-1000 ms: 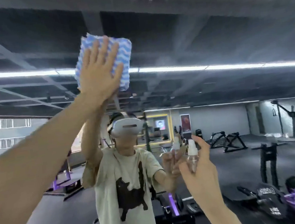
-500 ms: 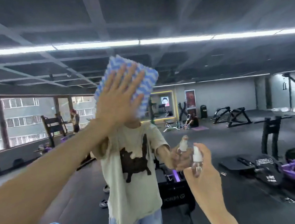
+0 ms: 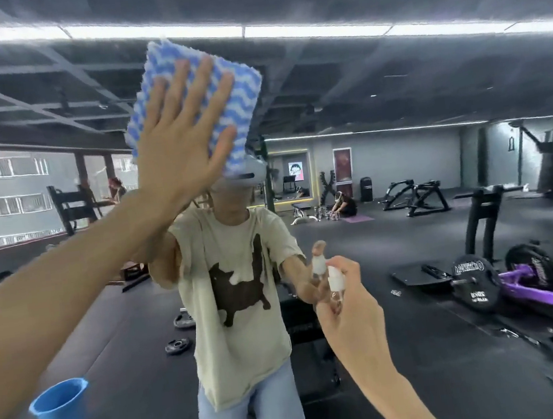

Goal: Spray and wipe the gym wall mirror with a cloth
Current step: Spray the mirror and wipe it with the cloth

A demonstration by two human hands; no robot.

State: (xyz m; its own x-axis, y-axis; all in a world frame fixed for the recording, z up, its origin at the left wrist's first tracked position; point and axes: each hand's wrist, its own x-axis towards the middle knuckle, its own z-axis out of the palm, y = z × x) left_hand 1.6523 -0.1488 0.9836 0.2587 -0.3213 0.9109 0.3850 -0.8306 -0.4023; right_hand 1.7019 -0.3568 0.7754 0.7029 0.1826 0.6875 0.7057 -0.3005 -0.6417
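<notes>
Gym wall mirror (image 3: 404, 194) fills the whole view, throwing back a dark ceiling with strip lights, black flooring and the person's own reflection. Low on the left a blue bucket (image 3: 61, 411) shows in the glass. Left of centre and high up, the left hand (image 3: 179, 151) lies flat, fingers straight and spread, pressing the blue-and-white cloth (image 3: 220, 88) against the mirror; nothing curls round it. The cloth looks soft, light and thick, so it probably needs steady palm pressure over its middle or it may slip down the glass. Lower and to the right, the right hand (image 3: 353, 317) grips a small clear spray bottle (image 3: 335, 280) round its body, white nozzle upward, near the glass. Far right, a purple machine (image 3: 536, 293) is reflected
</notes>
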